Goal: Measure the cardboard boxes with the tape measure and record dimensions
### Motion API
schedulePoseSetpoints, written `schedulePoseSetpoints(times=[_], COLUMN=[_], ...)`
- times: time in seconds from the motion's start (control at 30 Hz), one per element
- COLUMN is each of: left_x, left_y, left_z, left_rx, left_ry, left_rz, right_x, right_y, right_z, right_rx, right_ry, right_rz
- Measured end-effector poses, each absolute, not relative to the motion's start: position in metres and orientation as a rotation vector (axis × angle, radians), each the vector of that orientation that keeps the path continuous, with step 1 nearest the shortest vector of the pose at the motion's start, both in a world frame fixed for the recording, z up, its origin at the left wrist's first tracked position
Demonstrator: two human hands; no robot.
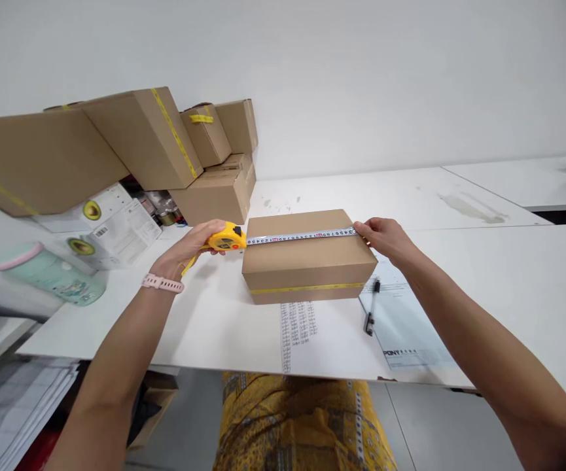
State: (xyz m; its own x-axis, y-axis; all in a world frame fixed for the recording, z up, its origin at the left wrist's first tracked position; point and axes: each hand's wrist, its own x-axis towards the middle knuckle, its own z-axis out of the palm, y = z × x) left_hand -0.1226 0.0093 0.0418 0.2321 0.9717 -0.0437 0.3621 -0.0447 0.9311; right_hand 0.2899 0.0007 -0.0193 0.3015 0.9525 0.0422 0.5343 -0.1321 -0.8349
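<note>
Left hand (pixel 192 247): clenched around the yellow tape measure case (pixel 227 238), thumb on top; a pink wristband sits on the wrist behind it.
Right hand (pixel 385 237): fingertips pinch the free end of the tape blade (pixel 302 236) and press it at the right top edge of the cardboard box (pixel 307 256).
Tape measure case: held just off the box's left top edge, beyond the left fingers; a yellow strap hangs below the palm.
Tape blade: drawn out flat across the box top, running from the case at the left fingers to the right fingertips.
Cardboard box: closed, lying flat on the white table (pixel 498 288), directly between the two hands; a yellow band runs along its front face.
Pen (pixel 371 306): lies on a printed sheet (pixel 400 327) just below the right fingers, near the box's right front corner, apart from the hand.
Second sheet (pixel 298 327): printed columns, on the table in front of the box, nearer the person than either hand.
Stacked boxes (pixel 150 137): piled well beyond the left fingers against the wall, several with yellow tape.
White packages (pixel 110 229): avocado marks, lying left of the left hand, under the stack.
Pale green container (pixel 50 275): on its side, far left of the left wrist.
</note>
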Motion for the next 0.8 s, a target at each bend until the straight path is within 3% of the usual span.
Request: schedulePoseSetpoints(times=[0.13, 0.27, 0.47, 0.8], left_x=[-0.110, -0.056, 0.037, 0.056], left_y=[-0.037, -0.107, -0.140, -0.153], left_z=[0.035, 0.001, -0.024, -0.020], left_rx=[1.537, 1.197, 0.885, 0.765], left_ry=[1.024, 0.692, 0.545, 0.605], left_rz=[0.649, 0.478, 0.724, 0.808], right_x=[0.295, 0.281, 0.239, 0.233], right_y=[0.009, 0.036, 0.093, 0.103], right_z=[0.001, 0.025, 0.032, 0.010], right_rx=[-1.493, -1.334, -1.450, -1.437], right_ry=[-1.311, -1.606, -2.011, -2.104], right_rz=[0.629, 0.668, 0.812, 0.877])
